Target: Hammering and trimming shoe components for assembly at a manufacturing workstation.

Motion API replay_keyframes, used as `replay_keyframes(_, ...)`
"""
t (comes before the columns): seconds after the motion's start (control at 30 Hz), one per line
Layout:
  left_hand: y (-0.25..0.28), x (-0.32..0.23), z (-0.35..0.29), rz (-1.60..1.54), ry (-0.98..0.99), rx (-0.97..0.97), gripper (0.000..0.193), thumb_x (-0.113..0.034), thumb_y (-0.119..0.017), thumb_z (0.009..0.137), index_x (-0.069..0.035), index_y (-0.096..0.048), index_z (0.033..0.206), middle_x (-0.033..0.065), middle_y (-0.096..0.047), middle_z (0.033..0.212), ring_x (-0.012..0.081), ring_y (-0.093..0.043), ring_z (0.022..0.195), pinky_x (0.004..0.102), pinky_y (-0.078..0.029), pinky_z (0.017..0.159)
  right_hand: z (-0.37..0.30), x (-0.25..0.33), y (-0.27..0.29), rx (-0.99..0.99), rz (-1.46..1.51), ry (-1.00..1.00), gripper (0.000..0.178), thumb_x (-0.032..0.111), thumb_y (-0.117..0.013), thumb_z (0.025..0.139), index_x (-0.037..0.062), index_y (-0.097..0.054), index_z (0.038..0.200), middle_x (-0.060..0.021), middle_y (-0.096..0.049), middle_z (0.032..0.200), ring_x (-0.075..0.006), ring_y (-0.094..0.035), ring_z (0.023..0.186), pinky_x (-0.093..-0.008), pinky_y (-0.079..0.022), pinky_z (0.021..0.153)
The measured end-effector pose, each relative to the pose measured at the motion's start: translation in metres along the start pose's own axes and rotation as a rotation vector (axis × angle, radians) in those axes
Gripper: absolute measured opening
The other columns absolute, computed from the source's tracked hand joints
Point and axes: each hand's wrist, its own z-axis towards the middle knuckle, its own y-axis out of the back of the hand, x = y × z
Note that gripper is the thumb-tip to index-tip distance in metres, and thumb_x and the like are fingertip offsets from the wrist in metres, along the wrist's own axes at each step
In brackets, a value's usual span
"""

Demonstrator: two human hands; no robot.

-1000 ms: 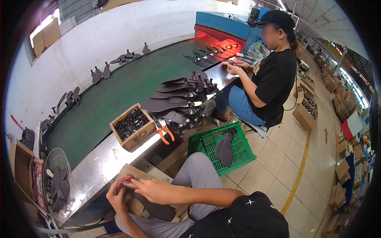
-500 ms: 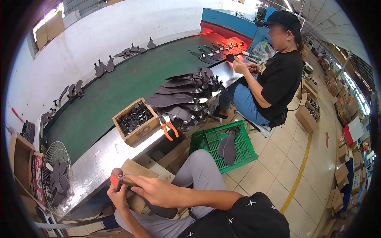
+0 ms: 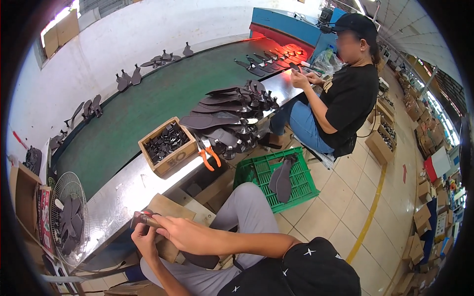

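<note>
My right hand [image 3: 185, 236] is closed round the handle of what looks like a hammer [image 3: 144, 217], whose dark head with some red on it lies just above my left fingers. My left hand [image 3: 144, 241] is closed at the heel end of a dark shoe sole [image 3: 201, 260]. The sole stretches over my lap and is partly hidden by my right forearm; the heel itself is covered by my fingers. A tan board [image 3: 170, 207] lies beside my hands at the bench edge.
On the metal bench edge [image 3: 116, 200] stand a wooden box [image 3: 160, 170] of small black pieces, orange-handled pliers [image 3: 210, 158] and a pile of heeled soles [image 3: 222, 118]. A green crate [image 3: 301, 190] holds soles. A wire fan guard [image 3: 61, 177] stands left. A co-worker [image 3: 345, 98] sits beside the green belt [image 3: 148, 106].
The hammer head has tilted, so its red face now shows much less. My hands have stayed in nearly the same place. The co-worker's hands have shifted slightly.
</note>
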Motion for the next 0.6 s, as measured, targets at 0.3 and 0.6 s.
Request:
replay_keyframes(0.3, -0.014, -0.023, 0.001, 0.346, -0.019, 0.029, 0.031, -0.015, -0.077, 0.074, -0.001, -0.073, 0.1, 0.0096, -0.073, 0.095, 0.018, -0.068, 0.088, 0.0313, -0.052, 0.083, -0.002, -0.016, 0.002, -0.191, -0.144, 0.199, 0.032, 0.009, -0.053, 0.096, -0.0033, -0.054, 0.126, -0.0293, -0.063, 0.107, -0.0465, -0.062, 0.096, -0.0453, -0.052, 0.079)
replay_keyframes(0.6, 0.013, -0.012, -0.012, 0.652, -0.344, 0.092, 0.103, -0.027, -0.083, 0.075, 0.002, -0.02, 0.151, 0.0066, -0.07, 0.118, 0.0286, -0.057, 0.123, 0.0395, -0.04, 0.106, -0.031, 0.051, 0.014, -0.336, 0.079, 0.337, 0.04, 0.024, -0.04, 0.106, -0.0081, -0.046, 0.129, -0.0033, -0.048, 0.072, -0.0041, -0.042, 0.056, -0.0175, -0.033, 0.05)
